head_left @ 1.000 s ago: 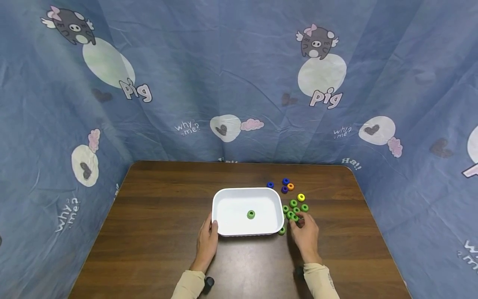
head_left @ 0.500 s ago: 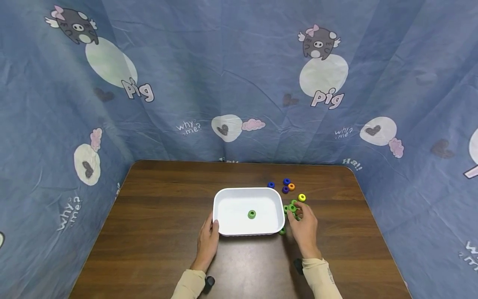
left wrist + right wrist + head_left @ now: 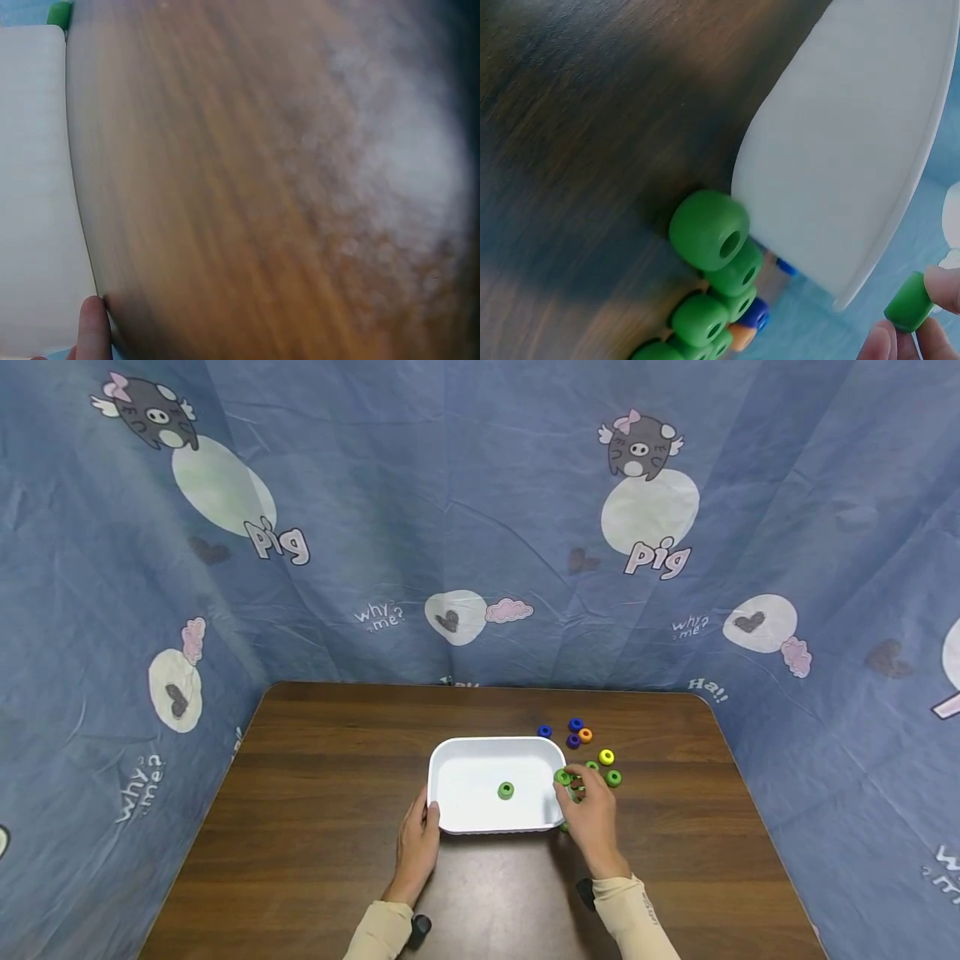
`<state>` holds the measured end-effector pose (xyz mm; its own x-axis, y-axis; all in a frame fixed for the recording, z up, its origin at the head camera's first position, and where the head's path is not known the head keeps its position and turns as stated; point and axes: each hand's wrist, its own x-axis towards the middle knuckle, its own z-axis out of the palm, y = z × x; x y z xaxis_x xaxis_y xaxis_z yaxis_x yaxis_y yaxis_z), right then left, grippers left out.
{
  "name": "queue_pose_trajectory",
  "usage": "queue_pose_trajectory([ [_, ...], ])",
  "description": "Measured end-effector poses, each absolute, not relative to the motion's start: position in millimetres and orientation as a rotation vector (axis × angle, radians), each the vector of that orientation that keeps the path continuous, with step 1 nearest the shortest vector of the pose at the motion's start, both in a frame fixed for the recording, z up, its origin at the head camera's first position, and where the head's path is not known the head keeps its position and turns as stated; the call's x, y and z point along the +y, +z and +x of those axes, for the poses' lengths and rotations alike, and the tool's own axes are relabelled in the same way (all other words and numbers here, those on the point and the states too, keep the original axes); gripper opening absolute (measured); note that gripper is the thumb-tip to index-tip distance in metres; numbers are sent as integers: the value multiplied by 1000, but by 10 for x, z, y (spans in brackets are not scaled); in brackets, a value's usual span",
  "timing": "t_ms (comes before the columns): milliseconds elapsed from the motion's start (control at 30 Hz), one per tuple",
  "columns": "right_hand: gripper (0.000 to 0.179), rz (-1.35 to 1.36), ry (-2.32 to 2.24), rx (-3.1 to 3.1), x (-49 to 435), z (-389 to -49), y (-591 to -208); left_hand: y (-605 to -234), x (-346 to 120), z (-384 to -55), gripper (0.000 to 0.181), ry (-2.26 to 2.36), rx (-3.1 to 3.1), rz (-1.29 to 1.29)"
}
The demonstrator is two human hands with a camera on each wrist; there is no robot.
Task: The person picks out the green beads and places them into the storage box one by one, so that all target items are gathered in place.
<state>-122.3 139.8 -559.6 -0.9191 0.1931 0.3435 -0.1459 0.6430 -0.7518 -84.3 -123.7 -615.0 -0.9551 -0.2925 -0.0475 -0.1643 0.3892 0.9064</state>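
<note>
A white plastic tray (image 3: 468, 764) stands on the table with one green bead (image 3: 506, 790) lying inside it. My left hand (image 3: 417, 845) holds the tray's left end, thumb at the near corner and fingers along the side wall; one digit shows against the wall (image 3: 37, 187) in the left wrist view. My right hand (image 3: 592, 822) pinches another green bead (image 3: 562, 777) between thumb and fingers, over the tray's right rim. In the right wrist view that pinched bead (image 3: 910, 302) is above the rim. Loose green beads (image 3: 709, 229) lie beside the tray, partly hidden under my right hand.
Beyond the tray's far right corner lie blue beads (image 3: 576, 724), an orange bead (image 3: 586, 736) and a purple-blue bead (image 3: 573, 741). A yellow bead (image 3: 607, 757) is nearer. The wooden table (image 3: 322, 760) ends at a blue patterned curtain (image 3: 480, 527).
My right hand has picked up a green bead from the group and carried it left to the tray's right rim. The left hand and the tray have stayed in place.
</note>
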Motion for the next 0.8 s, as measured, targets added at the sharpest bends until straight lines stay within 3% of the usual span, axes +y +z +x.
queue_pose_trajectory([
  [800,27,82,1196,-2512,1079,-1343,-5809,-6155,-1228,-837,50,-1646,-2506,416],
])
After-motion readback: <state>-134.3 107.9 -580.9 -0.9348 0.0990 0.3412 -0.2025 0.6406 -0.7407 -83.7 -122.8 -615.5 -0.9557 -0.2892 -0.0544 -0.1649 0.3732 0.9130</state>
